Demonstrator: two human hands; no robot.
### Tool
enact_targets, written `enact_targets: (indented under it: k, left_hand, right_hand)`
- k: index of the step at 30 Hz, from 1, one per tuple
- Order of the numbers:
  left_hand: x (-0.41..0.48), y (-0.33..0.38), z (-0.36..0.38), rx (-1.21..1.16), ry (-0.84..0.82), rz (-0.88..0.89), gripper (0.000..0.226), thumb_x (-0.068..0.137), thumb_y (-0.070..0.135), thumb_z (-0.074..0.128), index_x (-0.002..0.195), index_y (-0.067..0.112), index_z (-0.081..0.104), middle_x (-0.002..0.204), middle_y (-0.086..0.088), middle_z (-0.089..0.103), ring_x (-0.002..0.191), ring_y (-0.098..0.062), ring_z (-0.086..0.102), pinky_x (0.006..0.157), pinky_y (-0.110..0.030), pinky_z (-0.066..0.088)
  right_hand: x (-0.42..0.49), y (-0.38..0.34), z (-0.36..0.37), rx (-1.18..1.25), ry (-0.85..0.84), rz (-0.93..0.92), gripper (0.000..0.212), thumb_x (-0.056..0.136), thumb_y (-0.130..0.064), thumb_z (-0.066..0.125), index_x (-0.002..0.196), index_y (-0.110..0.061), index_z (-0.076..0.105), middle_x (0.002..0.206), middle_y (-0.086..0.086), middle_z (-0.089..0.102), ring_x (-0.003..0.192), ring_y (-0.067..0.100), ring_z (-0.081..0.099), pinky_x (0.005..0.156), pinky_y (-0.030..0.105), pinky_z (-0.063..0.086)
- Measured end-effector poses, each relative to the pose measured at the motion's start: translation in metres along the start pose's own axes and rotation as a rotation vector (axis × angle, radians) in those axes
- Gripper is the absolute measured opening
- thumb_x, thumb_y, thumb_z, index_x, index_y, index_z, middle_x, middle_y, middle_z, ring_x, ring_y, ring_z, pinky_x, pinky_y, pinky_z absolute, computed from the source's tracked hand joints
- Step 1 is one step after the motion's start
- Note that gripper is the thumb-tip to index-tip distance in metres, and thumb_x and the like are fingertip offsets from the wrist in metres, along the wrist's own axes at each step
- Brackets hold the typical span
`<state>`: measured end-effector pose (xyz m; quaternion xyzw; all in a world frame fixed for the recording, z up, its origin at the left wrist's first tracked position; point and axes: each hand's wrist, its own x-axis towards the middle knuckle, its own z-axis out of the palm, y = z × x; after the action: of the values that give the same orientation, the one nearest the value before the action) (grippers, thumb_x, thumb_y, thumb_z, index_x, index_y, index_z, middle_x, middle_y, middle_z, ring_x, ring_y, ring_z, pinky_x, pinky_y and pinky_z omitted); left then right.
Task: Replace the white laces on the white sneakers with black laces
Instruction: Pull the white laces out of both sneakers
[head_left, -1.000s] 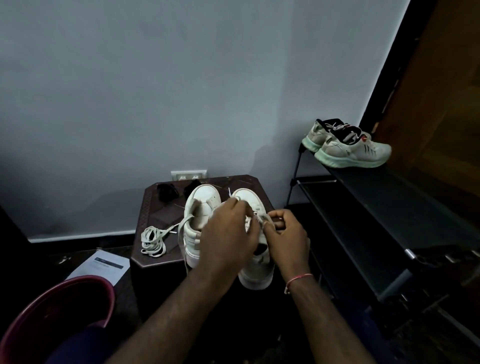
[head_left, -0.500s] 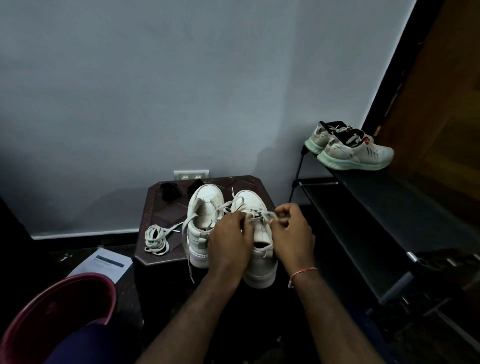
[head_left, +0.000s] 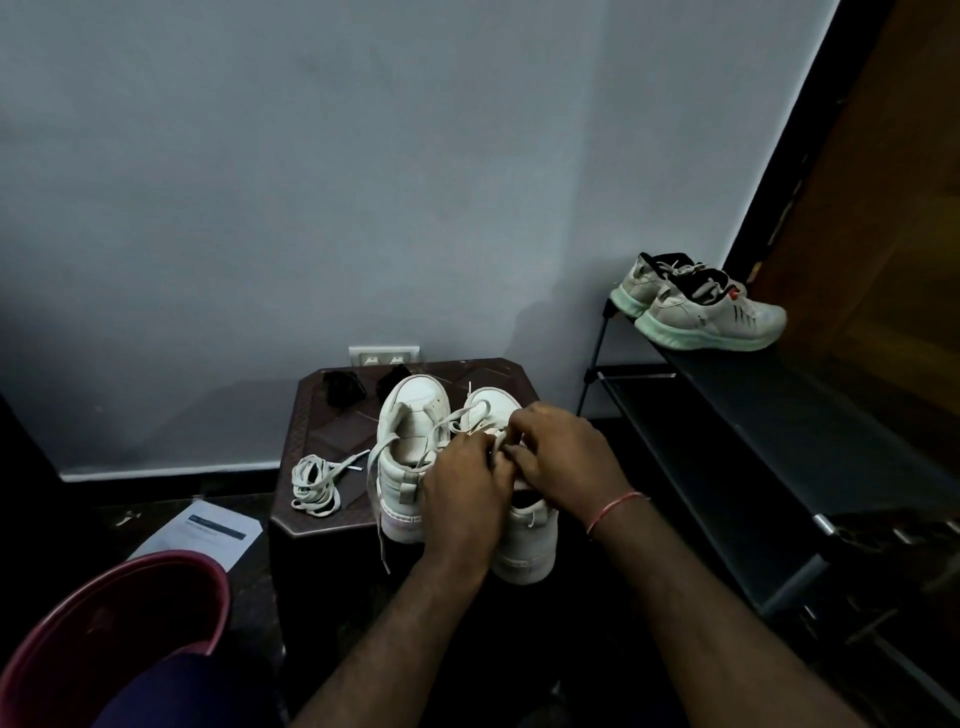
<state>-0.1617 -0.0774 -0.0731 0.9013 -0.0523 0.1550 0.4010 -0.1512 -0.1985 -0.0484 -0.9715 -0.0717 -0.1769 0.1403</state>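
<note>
Two white sneakers stand side by side, heels toward me, on a dark brown stool (head_left: 322, 415). The left sneaker (head_left: 410, 441) has no lace in its eyelets; a loose white strand hangs past its heel. My left hand (head_left: 465, 491) and my right hand (head_left: 563, 460) are bunched over the tongue of the right sneaker (head_left: 524, 545), fingers curled and pinching its white lace (head_left: 470, 413). A removed white lace (head_left: 314, 483) lies coiled on the stool's left side. Two black lace bundles (head_left: 340, 387) sit at the stool's far edge.
A black shoe rack (head_left: 779, 431) runs along the right, with a grey-and-mint pair of running shoes (head_left: 706, 312) on its top shelf. A maroon tub (head_left: 119, 623) is at the lower left, a sheet of paper (head_left: 208, 535) on the floor beside it. A wall socket (head_left: 384, 356) sits behind the stool.
My hands drew closer together over the right sneaker's tongue, and the right hand slid forward over the lacing. A loop of white lace now stands loose above the toe.
</note>
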Motion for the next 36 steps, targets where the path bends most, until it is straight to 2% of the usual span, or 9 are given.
enact_targets:
  k: [6,11,14,17,21,24,26,30,36]
  left_hand:
    - [-0.004,0.010,-0.002,0.152,-0.036,0.001,0.021,0.090,0.033,0.052,0.098,0.018,0.066,0.098,-0.004,0.065,0.092,-0.026,0.061,0.073,-0.035,0.043]
    - [-0.003,0.011,-0.003,0.162,-0.043,0.012,0.020,0.091,0.033,0.052,0.098,0.018,0.064,0.098,-0.004,0.064,0.093,-0.026,0.061,0.070,-0.035,0.042]
    - [0.000,0.012,-0.005,0.150,-0.050,-0.001,0.018,0.090,0.034,0.054,0.094,0.019,0.062,0.094,-0.005,0.065,0.091,-0.028,0.061,0.066,-0.034,0.038]
    - [0.001,0.012,-0.007,0.177,-0.053,0.002,0.019,0.090,0.034,0.054,0.093,0.018,0.062,0.093,-0.007,0.066,0.091,-0.031,0.062,0.065,-0.034,0.038]
    - [0.002,0.012,-0.007,0.162,-0.048,0.002,0.019,0.089,0.032,0.054,0.093,0.017,0.064,0.090,-0.008,0.067,0.089,-0.032,0.062,0.067,-0.036,0.044]
    - [0.002,0.012,-0.006,0.175,-0.050,0.006,0.020,0.088,0.034,0.054,0.092,0.017,0.064,0.090,-0.008,0.067,0.089,-0.032,0.062,0.067,-0.034,0.042]
    - [0.003,0.012,-0.005,0.175,-0.051,0.005,0.020,0.088,0.034,0.054,0.091,0.017,0.064,0.090,-0.007,0.067,0.090,-0.031,0.062,0.066,-0.034,0.040]
    - [0.005,0.011,-0.004,0.205,-0.062,0.015,0.022,0.090,0.036,0.053,0.095,0.018,0.064,0.094,-0.006,0.067,0.093,-0.030,0.062,0.069,-0.035,0.043]
    - [0.003,0.011,-0.004,0.208,-0.062,0.023,0.021,0.091,0.036,0.053,0.093,0.017,0.062,0.094,-0.007,0.066,0.093,-0.031,0.061,0.066,-0.034,0.038]
  right_hand:
    - [0.003,0.015,0.006,0.615,0.233,0.499,0.012,0.077,-0.009,0.069,0.072,-0.017,0.063,0.070,-0.005,0.066,0.066,0.011,0.061,0.068,0.025,0.046]
    - [0.001,0.008,-0.002,0.297,0.029,0.100,0.026,0.078,-0.009,0.061,0.100,-0.023,0.063,0.103,-0.003,0.062,0.093,0.013,0.057,0.081,0.028,0.047]
    - [0.000,0.005,-0.008,-0.058,-0.012,-0.074,0.014,0.081,-0.025,0.064,0.094,-0.023,0.065,0.110,-0.004,0.057,0.105,0.017,0.050,0.082,0.031,0.046]
    - [-0.001,0.009,-0.007,-0.053,0.037,-0.102,0.013,0.081,-0.031,0.068,0.083,-0.019,0.069,0.103,-0.005,0.063,0.100,0.017,0.053,0.078,0.030,0.045]
    - [0.007,0.015,-0.012,0.710,0.356,0.461,0.008,0.079,-0.016,0.075,0.072,-0.012,0.071,0.071,0.001,0.069,0.067,0.014,0.061,0.062,0.025,0.049]
    - [0.006,0.018,-0.009,1.210,0.256,0.712,0.009,0.086,-0.005,0.067,0.079,-0.009,0.062,0.069,0.008,0.063,0.061,0.017,0.055,0.053,0.022,0.046]
    - [0.004,0.016,-0.009,1.059,0.241,0.579,0.019,0.084,-0.002,0.067,0.095,-0.015,0.058,0.088,0.009,0.066,0.074,0.015,0.059,0.067,0.023,0.049]
    - [0.003,0.018,-0.017,0.156,0.168,-0.066,0.039,0.077,-0.018,0.067,0.115,-0.024,0.063,0.113,-0.002,0.061,0.107,0.015,0.051,0.092,0.028,0.037]
    - [0.004,0.012,-0.008,-0.227,0.026,-0.152,0.008,0.084,-0.027,0.064,0.090,-0.023,0.066,0.101,-0.002,0.062,0.105,0.024,0.052,0.081,0.036,0.037]
